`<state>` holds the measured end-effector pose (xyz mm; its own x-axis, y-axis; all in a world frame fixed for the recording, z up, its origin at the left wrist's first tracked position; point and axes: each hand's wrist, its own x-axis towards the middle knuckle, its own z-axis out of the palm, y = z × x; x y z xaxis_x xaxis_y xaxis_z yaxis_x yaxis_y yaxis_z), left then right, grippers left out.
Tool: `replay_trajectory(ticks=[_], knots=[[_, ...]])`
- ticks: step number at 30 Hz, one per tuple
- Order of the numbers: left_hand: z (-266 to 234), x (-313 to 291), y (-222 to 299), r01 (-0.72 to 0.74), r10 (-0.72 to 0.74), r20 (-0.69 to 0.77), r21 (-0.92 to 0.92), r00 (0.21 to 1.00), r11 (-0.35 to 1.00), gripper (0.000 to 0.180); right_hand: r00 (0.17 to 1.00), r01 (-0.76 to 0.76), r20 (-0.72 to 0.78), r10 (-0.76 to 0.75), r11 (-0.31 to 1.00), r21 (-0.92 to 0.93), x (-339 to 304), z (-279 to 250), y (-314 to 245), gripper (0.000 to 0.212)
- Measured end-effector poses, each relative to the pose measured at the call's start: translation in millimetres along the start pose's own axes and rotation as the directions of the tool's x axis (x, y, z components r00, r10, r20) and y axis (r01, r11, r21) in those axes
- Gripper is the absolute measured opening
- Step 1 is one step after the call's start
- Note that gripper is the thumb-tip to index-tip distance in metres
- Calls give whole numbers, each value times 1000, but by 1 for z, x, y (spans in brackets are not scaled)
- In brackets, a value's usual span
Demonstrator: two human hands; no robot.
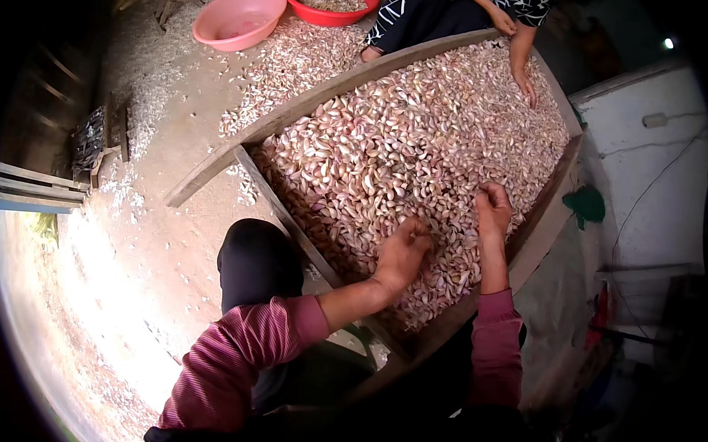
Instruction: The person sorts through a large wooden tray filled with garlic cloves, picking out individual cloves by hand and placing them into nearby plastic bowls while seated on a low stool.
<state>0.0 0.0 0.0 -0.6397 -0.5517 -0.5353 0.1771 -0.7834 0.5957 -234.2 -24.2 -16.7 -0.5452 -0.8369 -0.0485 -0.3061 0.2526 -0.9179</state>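
A wooden-sided tray (271, 128) is heaped with loose garlic cloves (404, 137), whitish with pink and purple streaks. Over the near part of the heap is my left hand (403, 254), its fingers curled in and pointing down at the cloves. My right hand (493, 210) is raised just above the cloves near the tray's right side, thumb and fingers bent together. Whatever either hand may hold is hidden by the fingers.
Across the tray, another person's hand (524, 85) rests on the cloves. A pink basin (240, 18) and a red basin (330, 16) holding pale bits stand on the floor at the far left. Cloves and skins litter the floor (170, 129). A white wall panel (645, 153) stands at right.
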Motion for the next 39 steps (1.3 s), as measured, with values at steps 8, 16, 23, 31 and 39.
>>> replay_trajectory(ticks=[8, 16, 23, 31, 39], knots=[[-11, -10, -59, -582, 389, 444, 487, 807, 651, 31, 365, 615, 557, -746, 642, 457, -97, 202, -189, 64], [-1, -24, -76, -477, 39, 513, 764, 858, 435, 31, 578, 812, 593, -560, 330, -481, 52, 193, -41, 42], [10, -33, -93, -333, -296, 466, 852, 834, 404, 31, 911, 332, 194, -363, 368, -869, 130, 64, 15, 56], [11, -38, -77, -326, -339, 447, 875, 828, 358, 33, 919, 395, 324, -227, 502, -769, 77, 108, -11, 62], [11, -37, -105, -441, -294, 507, 858, 810, 265, 36, 525, 825, 743, -415, 461, -326, -70, 158, -90, 44]])
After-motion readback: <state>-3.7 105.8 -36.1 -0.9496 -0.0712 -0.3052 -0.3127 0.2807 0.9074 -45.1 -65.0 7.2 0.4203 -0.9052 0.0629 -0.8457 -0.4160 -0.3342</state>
